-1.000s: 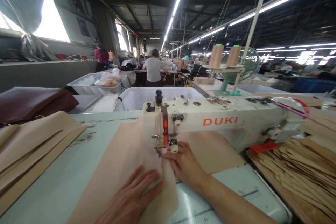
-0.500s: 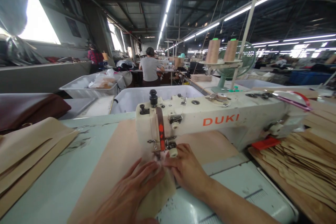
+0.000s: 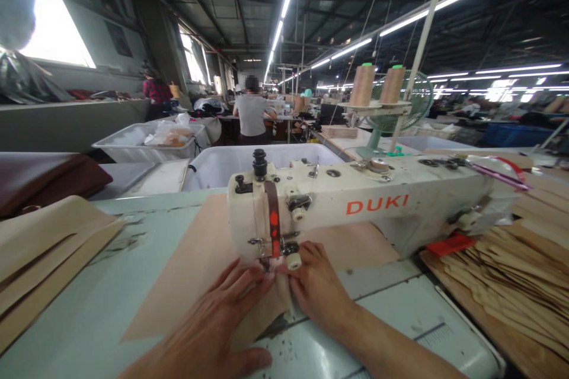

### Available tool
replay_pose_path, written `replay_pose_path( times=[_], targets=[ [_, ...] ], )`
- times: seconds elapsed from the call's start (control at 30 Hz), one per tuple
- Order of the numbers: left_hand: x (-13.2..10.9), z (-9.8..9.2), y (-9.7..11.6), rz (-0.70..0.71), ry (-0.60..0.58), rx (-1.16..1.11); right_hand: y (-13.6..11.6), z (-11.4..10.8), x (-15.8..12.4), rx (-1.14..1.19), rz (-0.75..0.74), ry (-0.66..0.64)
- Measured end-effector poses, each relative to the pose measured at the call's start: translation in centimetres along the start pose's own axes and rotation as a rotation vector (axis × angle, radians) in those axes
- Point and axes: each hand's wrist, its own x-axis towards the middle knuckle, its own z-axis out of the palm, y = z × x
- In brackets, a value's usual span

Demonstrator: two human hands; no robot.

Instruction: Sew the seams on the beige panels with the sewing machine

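A cream sewing machine [image 3: 382, 204] marked DUKI stands across the pale green table [image 3: 80, 320]. Under its needle lies a tan sheet of material [image 3: 195, 266]. My left hand [image 3: 217, 314] lies flat on the sheet, fingers stretched toward the presser foot. My right hand [image 3: 313, 284] rests on the sheet just right of the needle, fingertips pressing it down beside the foot. The two hands' fingertips nearly meet below the needle.
Tan strips [image 3: 44, 254] are stacked at the left, with a dark brown piece [image 3: 40, 177] behind them. Several cut tan pieces [image 3: 511, 266] pile at the right. White bins [image 3: 231, 163] stand behind the machine. Two thread cones [image 3: 377, 86], a green fan [image 3: 413, 106] and a person at a table [image 3: 251, 115] are farther back.
The tan sheet has travelled away from me under the needle. Both hands have followed it forward, so my left fingertips now sit close to the presser foot.
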Motion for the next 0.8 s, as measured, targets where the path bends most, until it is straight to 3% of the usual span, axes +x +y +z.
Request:
replay_pose_path(
  times=[0.17, 0.57, 0.8],
  targets=[
    [0.16, 0.31, -0.2, 0.022, 0.039, -0.009, 0.02, 0.16, 0.14, -0.014, 0.019, -0.012],
    [-0.05, 0.64, -0.13, -0.06, -0.049, -0.022, -0.04, 0.56, 0.27, -0.054, 0.028, -0.046],
    [0.5, -0.23, 0.26, -0.05, -0.034, -0.062, 0.59, 0.49, 0.4, -0.096, 0.026, -0.082]
  ],
)
